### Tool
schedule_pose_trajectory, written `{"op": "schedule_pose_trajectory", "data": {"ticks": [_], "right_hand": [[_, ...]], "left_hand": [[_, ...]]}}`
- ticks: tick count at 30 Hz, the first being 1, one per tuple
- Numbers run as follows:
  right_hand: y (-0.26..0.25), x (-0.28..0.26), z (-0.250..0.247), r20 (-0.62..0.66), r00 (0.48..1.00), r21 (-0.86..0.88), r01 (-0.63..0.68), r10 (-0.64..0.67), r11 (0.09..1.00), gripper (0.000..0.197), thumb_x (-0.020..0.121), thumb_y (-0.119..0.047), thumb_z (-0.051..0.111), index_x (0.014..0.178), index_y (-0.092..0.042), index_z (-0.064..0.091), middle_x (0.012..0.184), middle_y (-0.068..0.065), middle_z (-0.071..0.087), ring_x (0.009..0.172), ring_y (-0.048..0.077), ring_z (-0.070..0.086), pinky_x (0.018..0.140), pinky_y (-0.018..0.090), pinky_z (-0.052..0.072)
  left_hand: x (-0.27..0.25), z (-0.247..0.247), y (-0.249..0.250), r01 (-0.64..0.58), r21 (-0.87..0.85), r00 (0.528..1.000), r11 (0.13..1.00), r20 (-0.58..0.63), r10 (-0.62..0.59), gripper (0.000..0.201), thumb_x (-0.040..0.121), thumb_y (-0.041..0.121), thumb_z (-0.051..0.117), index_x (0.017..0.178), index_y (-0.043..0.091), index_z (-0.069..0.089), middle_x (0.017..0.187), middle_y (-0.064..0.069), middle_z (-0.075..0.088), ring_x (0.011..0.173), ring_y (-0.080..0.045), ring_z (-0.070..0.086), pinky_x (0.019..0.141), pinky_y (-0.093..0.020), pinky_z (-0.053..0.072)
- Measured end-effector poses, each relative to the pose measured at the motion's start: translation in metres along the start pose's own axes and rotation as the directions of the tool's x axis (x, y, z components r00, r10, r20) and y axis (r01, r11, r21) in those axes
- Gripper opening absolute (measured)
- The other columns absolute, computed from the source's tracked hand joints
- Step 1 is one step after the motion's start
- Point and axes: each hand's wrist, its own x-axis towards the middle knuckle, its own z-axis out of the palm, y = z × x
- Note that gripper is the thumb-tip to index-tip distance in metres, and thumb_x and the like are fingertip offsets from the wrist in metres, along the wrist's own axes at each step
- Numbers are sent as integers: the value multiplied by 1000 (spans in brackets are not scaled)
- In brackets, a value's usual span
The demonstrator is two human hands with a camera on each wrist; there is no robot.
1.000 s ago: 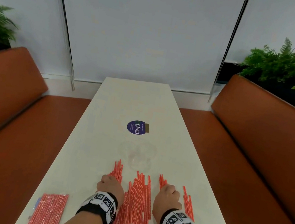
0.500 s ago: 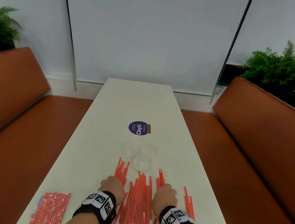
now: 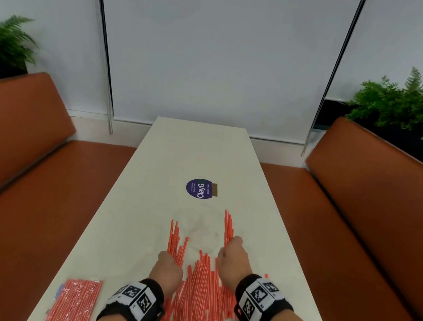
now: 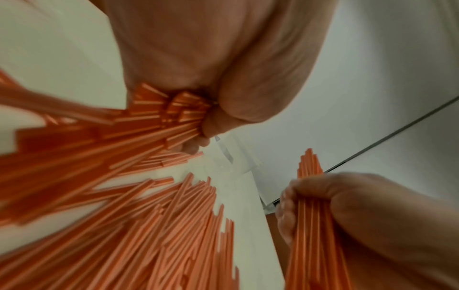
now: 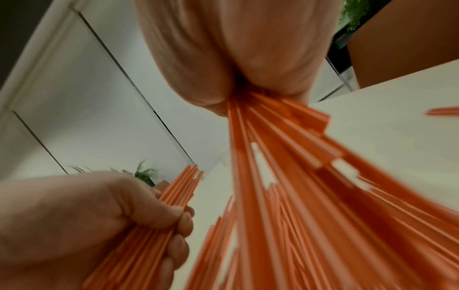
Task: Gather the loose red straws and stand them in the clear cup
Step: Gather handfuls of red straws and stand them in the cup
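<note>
Many loose red straws [image 3: 200, 293] lie in a pile on the white table [image 3: 141, 204] between my wrists. My left hand [image 3: 168, 268] grips a bunch of red straws [image 3: 177, 241] whose tips point away from me. My right hand [image 3: 231, 259] is raised off the table and grips a second bunch [image 3: 228, 226], tilted upward beside the clear cup [image 3: 197, 228]. The cup stands just beyond the pile and is faint. In the left wrist view my left hand [image 4: 211, 117] clamps the straw ends [image 4: 174, 109]. In the right wrist view my right hand [image 5: 238, 94] squeezes its bunch [image 5: 273, 147].
A sealed pack of red straws [image 3: 74, 305] lies at the table's near left edge. A purple round sticker [image 3: 200, 188] sits beyond the cup. Orange benches [image 3: 16, 197] flank the table. One stray straw [image 3: 266, 276] lies right of my right wrist.
Both hands have lifted their bunches from the pile. The right hand rose and moved forward toward the cup; the left hand moved slightly forward.
</note>
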Motion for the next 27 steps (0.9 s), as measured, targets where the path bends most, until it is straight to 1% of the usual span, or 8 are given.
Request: {"op": "schedule_pose_trajectory", "data": {"ticks": [5,8,14,16,19,22,25,27], "right_hand": [[-37,39,-20,-101,979,193,195,-178,962,26,97,-16,38,76,-24,26,68,0,40,56,15,40,58,36,43],[-63,63,-32,-209,952,289,278,-223,916,18,98,-16,39,84,-15,28,71,2,39,62,18,40,61,40,47],[-96,108,-32,-375,880,317,417,-291,852,14,99,-13,37,91,-9,27,67,-3,38,55,8,36,54,24,37],[-96,119,-23,-375,879,308,418,-295,855,13,99,-13,37,92,-8,27,65,-5,37,54,7,35,52,19,33],[-86,129,-4,-317,901,295,391,-297,872,11,100,-13,38,95,-11,28,71,-3,42,62,11,43,62,26,41],[-70,136,15,-267,921,292,357,-283,887,11,99,-12,40,98,-14,29,89,8,50,79,22,51,72,30,43],[-54,135,27,-234,935,324,332,-265,886,14,97,-8,42,104,-14,32,94,11,52,79,24,52,68,31,43],[-46,131,31,-212,944,361,317,-254,877,17,95,-4,42,108,-11,33,86,8,52,71,22,51,66,40,49]], "left_hand": [[-7,-11,8,-45,-276,999,960,-3,46,20,92,-4,38,110,5,40,81,-9,47,65,-19,48,60,-35,49],[-13,-18,9,-11,-404,999,915,31,25,16,95,2,33,109,3,41,83,-10,45,59,-16,42,50,-27,39],[-6,-24,6,6,-536,1000,844,27,10,11,98,7,37,107,11,42,93,-13,56,73,-25,56,64,-36,53],[-3,-25,6,7,-556,1000,831,5,-5,10,98,9,38,105,15,43,90,-11,56,71,-23,56,63,-33,51],[2,-26,9,-11,-550,1000,835,-27,-5,8,99,11,38,101,17,43,88,-12,54,73,-25,55,70,-33,49],[2,-32,16,-88,-528,994,845,-96,43,7,99,11,39,99,17,43,82,-14,50,69,-23,50,65,-33,44],[-3,-39,29,-167,-522,983,837,-149,103,9,102,17,38,96,23,41,79,-11,47,69,-20,48,61,-30,44],[-6,-44,38,-229,-525,971,820,-183,154,7,102,17,37,99,22,41,79,-8,44,69,-18,46,61,-27,44]]}}
